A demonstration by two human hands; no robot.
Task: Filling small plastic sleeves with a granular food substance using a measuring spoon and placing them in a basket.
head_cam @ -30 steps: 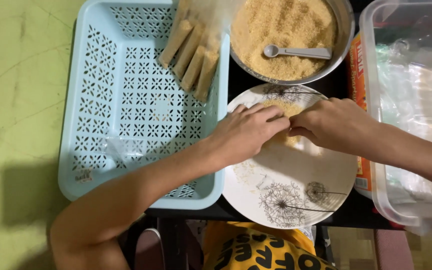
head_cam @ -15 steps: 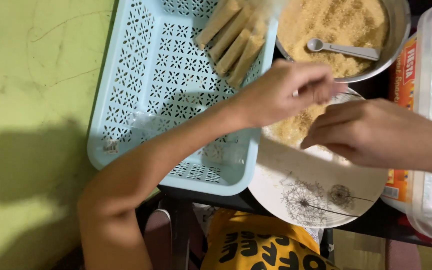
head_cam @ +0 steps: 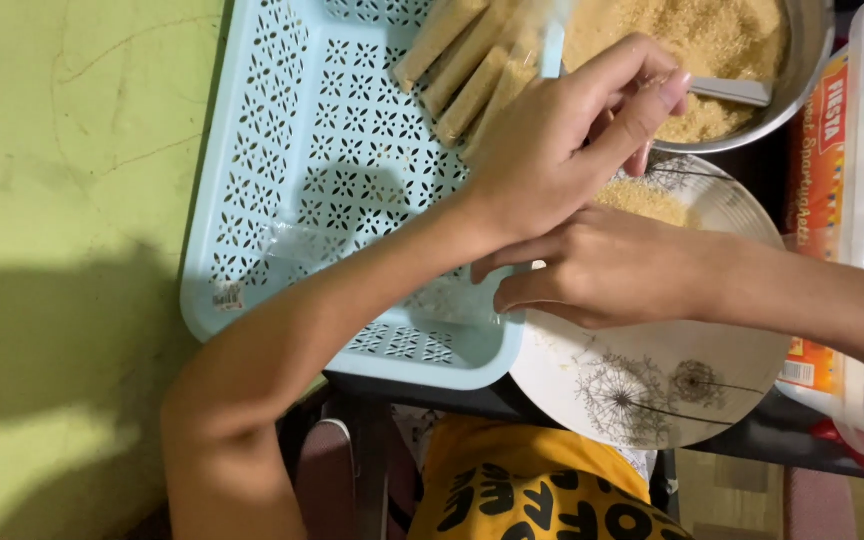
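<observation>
Sugar-like brown grains fill the metal bowl [head_cam: 797,70] at the far edge of the dark table [head_cam: 752,445], and the left hand [head_cam: 562,140] reaches over its near rim, fingers curled about the handle of a small grey measuring spoon [head_cam: 727,90]. Only the handle shows, so whether the grip is firm I cannot tell. The spoon lies flat on the grains, long axis running left to right, handle end pointing toward the right edge of the table and the scoop end hidden under the fingers.

The right hand [head_cam: 607,265] rests palm down on the white dandelion-print plate [head_cam: 652,390] near the table's front edge, fingers loosely bent and pointing left toward the blue perforated basket [head_cam: 292,180]; what, if anything, it holds is hidden beneath it. A small heap of grains [head_cam: 642,200] sits on the plate's far side.

Scooping well here probably means keeping the spoon level and lifting it short and low over the rim to the plate.

Wrapped rolls [head_cam: 472,70] lie slantwise in the basket's far corner.
</observation>
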